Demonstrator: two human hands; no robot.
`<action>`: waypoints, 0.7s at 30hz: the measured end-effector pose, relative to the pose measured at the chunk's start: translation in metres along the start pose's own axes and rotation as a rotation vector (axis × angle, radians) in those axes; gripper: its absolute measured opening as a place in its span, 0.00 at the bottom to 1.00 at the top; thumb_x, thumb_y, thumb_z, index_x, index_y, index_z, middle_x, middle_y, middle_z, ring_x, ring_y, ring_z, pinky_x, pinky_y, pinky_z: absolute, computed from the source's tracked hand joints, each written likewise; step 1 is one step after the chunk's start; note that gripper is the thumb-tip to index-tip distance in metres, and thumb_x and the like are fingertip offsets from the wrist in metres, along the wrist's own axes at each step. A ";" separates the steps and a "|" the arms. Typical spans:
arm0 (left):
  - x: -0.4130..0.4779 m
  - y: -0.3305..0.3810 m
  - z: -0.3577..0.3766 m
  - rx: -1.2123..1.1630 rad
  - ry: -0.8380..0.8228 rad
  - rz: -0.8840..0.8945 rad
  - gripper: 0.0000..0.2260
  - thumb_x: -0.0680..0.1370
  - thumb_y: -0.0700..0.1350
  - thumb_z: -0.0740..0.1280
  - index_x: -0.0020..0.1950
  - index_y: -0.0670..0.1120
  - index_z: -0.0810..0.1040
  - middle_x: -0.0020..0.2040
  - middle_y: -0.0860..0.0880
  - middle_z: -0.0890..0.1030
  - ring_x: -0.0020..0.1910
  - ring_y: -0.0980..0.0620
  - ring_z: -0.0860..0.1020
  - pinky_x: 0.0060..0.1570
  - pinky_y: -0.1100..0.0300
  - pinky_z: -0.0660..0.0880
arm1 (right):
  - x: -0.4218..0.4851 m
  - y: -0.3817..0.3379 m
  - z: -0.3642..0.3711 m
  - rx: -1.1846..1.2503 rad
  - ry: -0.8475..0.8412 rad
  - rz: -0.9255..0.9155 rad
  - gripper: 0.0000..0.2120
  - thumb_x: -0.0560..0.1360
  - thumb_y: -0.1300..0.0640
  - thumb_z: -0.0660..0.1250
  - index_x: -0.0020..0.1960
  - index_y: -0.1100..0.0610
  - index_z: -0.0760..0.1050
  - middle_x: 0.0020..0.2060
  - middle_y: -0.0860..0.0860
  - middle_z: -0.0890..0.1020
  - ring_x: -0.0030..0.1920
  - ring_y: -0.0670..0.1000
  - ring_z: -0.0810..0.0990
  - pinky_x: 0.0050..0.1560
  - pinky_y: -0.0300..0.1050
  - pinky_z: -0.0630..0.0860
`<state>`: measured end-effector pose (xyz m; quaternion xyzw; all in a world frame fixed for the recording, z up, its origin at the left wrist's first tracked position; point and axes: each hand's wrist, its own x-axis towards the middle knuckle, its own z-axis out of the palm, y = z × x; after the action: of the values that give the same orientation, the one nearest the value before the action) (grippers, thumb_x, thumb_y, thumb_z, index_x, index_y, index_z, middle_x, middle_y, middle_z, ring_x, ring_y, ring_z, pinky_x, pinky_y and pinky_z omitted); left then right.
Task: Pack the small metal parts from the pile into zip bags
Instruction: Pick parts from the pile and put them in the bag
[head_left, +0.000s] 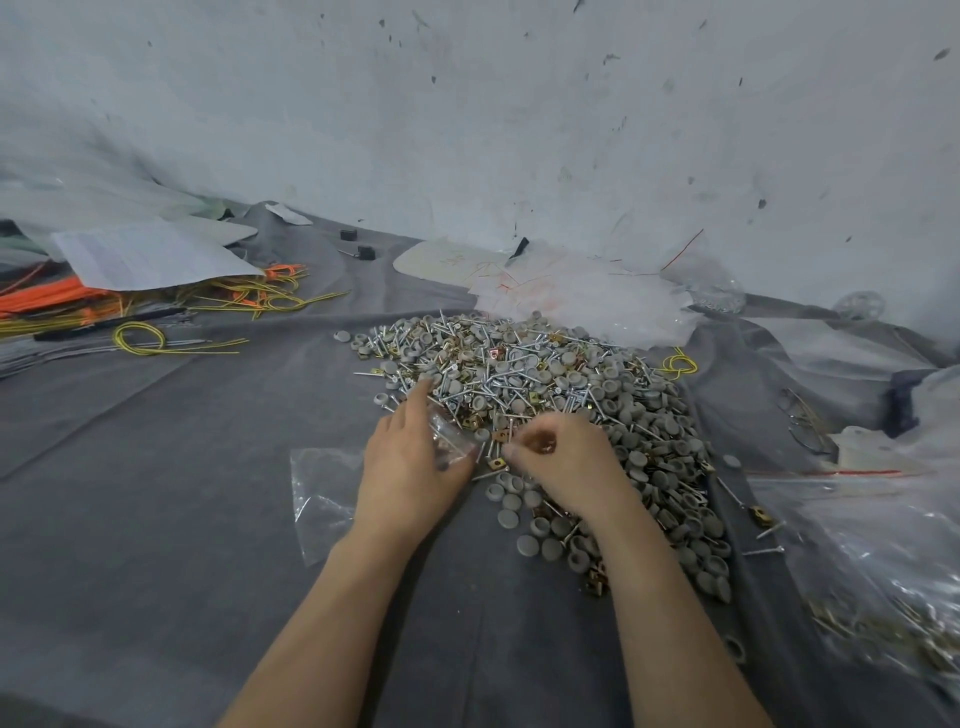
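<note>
A big pile of small parts (545, 379), grey round caps, silver screws and brass clips, lies on the grey cloth in the middle. My left hand (410, 467) holds a small clear zip bag (452, 441) at the pile's near edge, thumb and fingers around its mouth. My right hand (566, 457) is curled over the pile right beside the bag and pinches small brass parts between thumb and fingers. A second clear zip bag (322, 499) lies flat on the cloth under my left wrist.
Loose empty zip bags (582, 296) are heaped behind the pile by the wall. Filled bags of parts (883, 587) lie at the right. Yellow and orange wires (156, 312) and a paper sheet (150, 254) sit at the far left.
</note>
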<state>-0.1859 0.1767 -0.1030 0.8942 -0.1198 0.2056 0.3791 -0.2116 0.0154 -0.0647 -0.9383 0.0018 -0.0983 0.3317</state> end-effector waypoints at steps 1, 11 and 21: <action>0.000 0.000 0.001 0.003 0.003 -0.002 0.38 0.72 0.53 0.73 0.76 0.46 0.58 0.67 0.45 0.73 0.65 0.43 0.70 0.63 0.51 0.67 | -0.001 0.000 -0.001 -0.093 -0.105 0.034 0.03 0.73 0.51 0.71 0.44 0.50 0.79 0.37 0.42 0.78 0.40 0.43 0.77 0.42 0.37 0.74; 0.000 -0.001 0.002 0.017 -0.020 0.013 0.37 0.72 0.52 0.72 0.76 0.46 0.58 0.68 0.46 0.72 0.64 0.44 0.69 0.63 0.52 0.67 | 0.002 0.000 0.007 -0.045 0.117 0.092 0.06 0.76 0.55 0.68 0.45 0.53 0.71 0.36 0.43 0.73 0.37 0.41 0.73 0.37 0.33 0.69; -0.001 0.001 0.000 -0.057 -0.024 0.070 0.37 0.72 0.48 0.73 0.76 0.43 0.59 0.68 0.45 0.72 0.66 0.46 0.69 0.63 0.56 0.65 | 0.005 -0.015 0.020 0.404 0.149 -0.041 0.07 0.79 0.58 0.62 0.52 0.53 0.79 0.43 0.45 0.82 0.43 0.43 0.81 0.43 0.32 0.76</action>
<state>-0.1869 0.1764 -0.1026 0.8807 -0.1615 0.2043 0.3957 -0.2035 0.0389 -0.0698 -0.8426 -0.0126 -0.1727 0.5099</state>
